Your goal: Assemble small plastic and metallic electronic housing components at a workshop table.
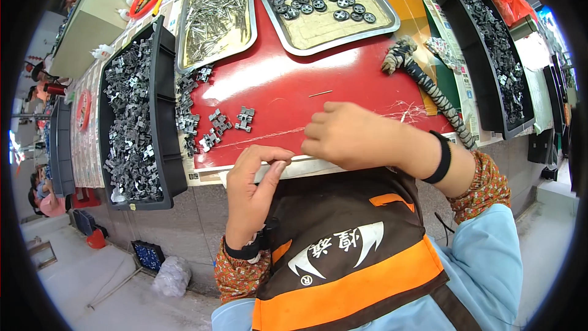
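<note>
My left hand [252,178] is at the table's front edge, thumb and forefinger pinched together; anything between the tips is too small to make out. Close beside it on the right, my right hand [344,136] is closed with its fingers curled toward the left fingertips, and what it may hold is hidden. A thin metal pin [320,93] lies on the red board [275,79] beyond the right hand. Several small grey-black plastic parts [245,118] sit on the board's left side, and more are heaped along its left edge.
At the back stand a metal tray of pins [252,37] and another of black toy wheels [398,24]. Black bins of small parts flank the board, the left bin [168,141] and right bin [484,73]. A hammer [436,89] with a wrapped head and handle lies at right.
</note>
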